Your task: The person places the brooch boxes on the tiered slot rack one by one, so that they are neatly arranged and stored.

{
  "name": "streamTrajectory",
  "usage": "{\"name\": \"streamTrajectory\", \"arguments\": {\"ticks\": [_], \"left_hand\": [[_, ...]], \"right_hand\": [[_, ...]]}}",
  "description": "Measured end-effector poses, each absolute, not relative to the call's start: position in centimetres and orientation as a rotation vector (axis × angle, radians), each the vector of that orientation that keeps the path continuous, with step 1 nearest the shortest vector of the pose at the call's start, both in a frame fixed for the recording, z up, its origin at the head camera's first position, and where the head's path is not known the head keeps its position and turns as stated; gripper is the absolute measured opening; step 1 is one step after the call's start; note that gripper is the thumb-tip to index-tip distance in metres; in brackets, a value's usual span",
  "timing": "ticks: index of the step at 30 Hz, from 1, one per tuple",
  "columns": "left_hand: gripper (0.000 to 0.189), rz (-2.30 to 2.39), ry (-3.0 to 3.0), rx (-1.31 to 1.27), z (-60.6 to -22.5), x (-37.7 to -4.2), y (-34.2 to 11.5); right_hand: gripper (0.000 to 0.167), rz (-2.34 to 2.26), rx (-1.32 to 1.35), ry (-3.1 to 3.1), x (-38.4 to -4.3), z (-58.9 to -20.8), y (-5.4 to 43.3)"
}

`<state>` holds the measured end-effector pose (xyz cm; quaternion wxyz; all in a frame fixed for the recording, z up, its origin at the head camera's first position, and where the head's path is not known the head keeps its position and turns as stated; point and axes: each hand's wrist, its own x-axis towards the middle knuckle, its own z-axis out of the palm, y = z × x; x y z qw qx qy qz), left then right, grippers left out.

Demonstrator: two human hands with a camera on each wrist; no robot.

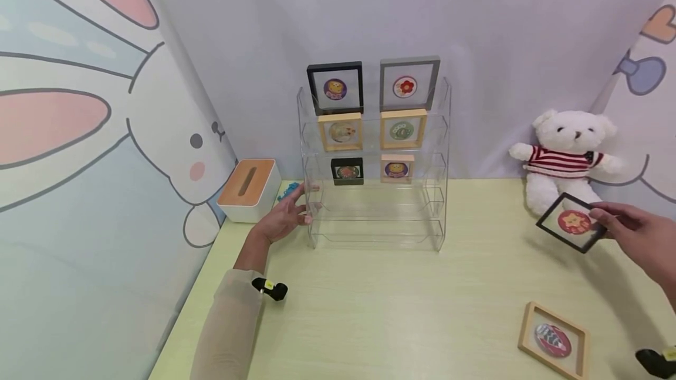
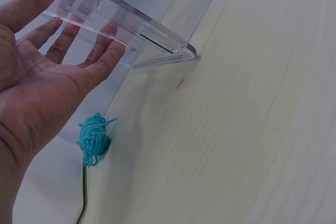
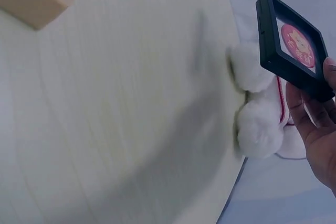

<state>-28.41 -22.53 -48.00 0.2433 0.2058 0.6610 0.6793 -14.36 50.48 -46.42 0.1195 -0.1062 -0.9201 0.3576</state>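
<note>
A clear acrylic tiered rack stands on the table, with several small framed pieces on its upper tiers. At its left side is my left hand, fingers spread and loosely bent, fingertips right at the clear side panel. In the left wrist view the left hand shows its palm, and some fingertips overlap the rack. My right hand pinches a black frame with a red round star piece inside, held tilted above the table. The right wrist view shows this black frame between thumb and fingers.
A wooden frame with a round fish-like piece lies at the front right. Behind the right hand sits a white teddy bear in a striped sweater. Left of the rack are a wood-topped tissue box and a blue yarn bundle.
</note>
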Motion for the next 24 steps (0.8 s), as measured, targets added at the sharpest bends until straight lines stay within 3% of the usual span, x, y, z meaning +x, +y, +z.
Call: {"name": "streamTrajectory", "arguments": {"ticks": [13,24], "left_hand": [[0.101,1.856,1.82,0.569,-47.9,-28.3,-22.4],[0.098,1.852,1.828,0.564,-47.9,-28.4,-22.4]], "right_hand": [[0.033,0.9,-0.045,-2.599,-15.3,-42.0,46.0],[0.023,0.844,0.145,-2.534,-16.0,-38.2,41.4]]}}
